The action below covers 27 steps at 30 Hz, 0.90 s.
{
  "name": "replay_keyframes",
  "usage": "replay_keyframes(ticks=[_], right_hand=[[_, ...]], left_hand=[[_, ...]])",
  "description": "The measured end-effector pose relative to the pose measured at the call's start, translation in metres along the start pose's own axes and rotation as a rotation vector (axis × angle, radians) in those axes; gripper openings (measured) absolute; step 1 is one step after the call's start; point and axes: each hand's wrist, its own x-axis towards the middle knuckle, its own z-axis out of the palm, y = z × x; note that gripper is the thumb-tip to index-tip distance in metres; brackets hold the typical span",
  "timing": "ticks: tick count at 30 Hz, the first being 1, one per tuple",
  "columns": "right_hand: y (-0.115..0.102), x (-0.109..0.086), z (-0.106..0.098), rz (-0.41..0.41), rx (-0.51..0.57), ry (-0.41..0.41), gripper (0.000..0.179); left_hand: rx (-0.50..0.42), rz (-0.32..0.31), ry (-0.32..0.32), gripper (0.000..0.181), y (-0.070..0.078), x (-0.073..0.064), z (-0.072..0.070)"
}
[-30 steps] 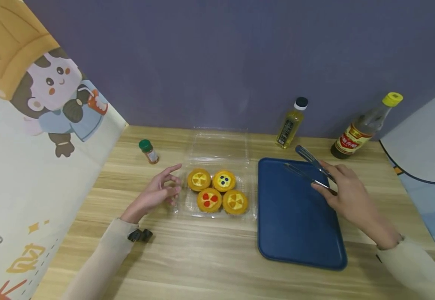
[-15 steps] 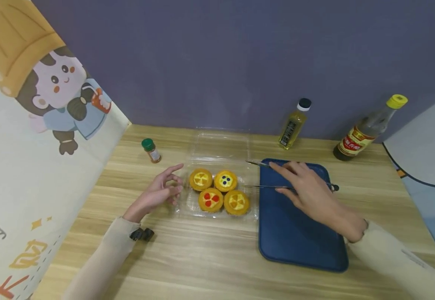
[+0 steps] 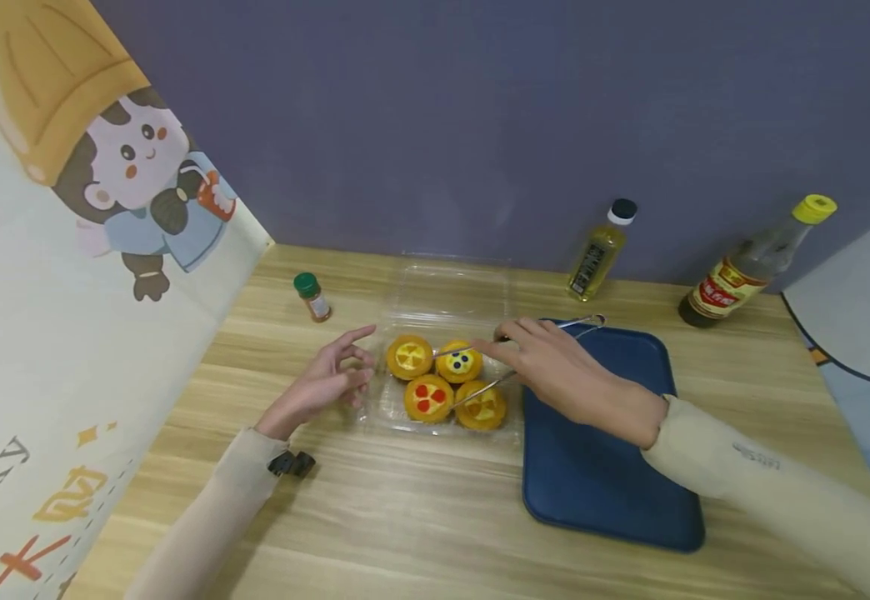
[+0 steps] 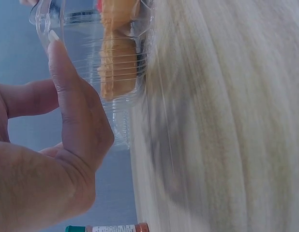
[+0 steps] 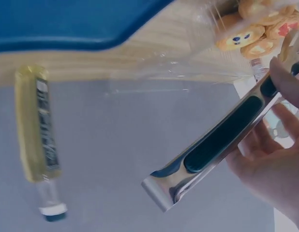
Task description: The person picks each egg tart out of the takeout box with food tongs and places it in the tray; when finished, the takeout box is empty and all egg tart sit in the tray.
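Note:
Several small tarts with yellow filling, one with blue dots (image 3: 459,362), one with red pieces (image 3: 429,398), sit in an open clear plastic container (image 3: 397,423). At its left edge, my left hand (image 3: 322,385) pinches the rim; in the left wrist view a thumb tip (image 4: 54,41) lies against the plastic. My right hand (image 3: 562,371) grips metal tongs (image 5: 222,133) with dark green handle inlays. The spread tong arms reach over the tarts. One tip is by the blue-dotted tart, the other over the lower right tart (image 3: 482,408). Whether they touch cannot be told.
A blue tray (image 3: 615,508) lies right of the container, under my right forearm. Behind it stand an oil bottle (image 3: 596,258) and a yellow-capped sauce bottle (image 3: 735,279). A green-capped spice jar (image 3: 312,297) is at back left. The container's lid (image 3: 450,292) lies folded back toward the wall.
My right hand has moved left with the tongs, from above the tray to over the tarts. My left hand has stayed at the container's edge. The view has shifted slightly.

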Motion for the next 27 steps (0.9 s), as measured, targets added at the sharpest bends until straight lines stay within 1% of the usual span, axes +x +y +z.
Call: replay_keyframes(ticks=[3, 11, 15, 20, 24, 27], right_hand=[[-0.002, 0.010, -0.004, -0.068, -0.029, -0.017, 0.079], [-0.004, 0.032, -0.013, -0.207, -0.149, -0.097, 0.068], [-0.006, 0.042, -0.014, -0.271, -0.201, -0.096, 0.067], [-0.010, 0.056, -0.016, -0.355, -0.305, -0.088, 0.064], [-0.015, 0.066, -0.016, -0.397, -0.373, -0.091, 0.059], [-0.019, 0.074, -0.015, -0.423, -0.396, -0.093, 0.057]], left_hand=[[-0.002, -0.004, 0.000, 0.080, 0.002, 0.001, 0.001], [0.002, 0.000, -0.003, 0.079, 0.003, 0.003, 0.002], [0.008, 0.008, -0.007, 0.079, 0.002, 0.002, 0.001], [0.006, 0.008, -0.004, 0.080, 0.001, 0.002, 0.000], [-0.001, -0.005, 0.002, 0.079, 0.000, 0.000, 0.000], [-0.006, -0.015, 0.010, 0.079, -0.002, 0.000, 0.001]])
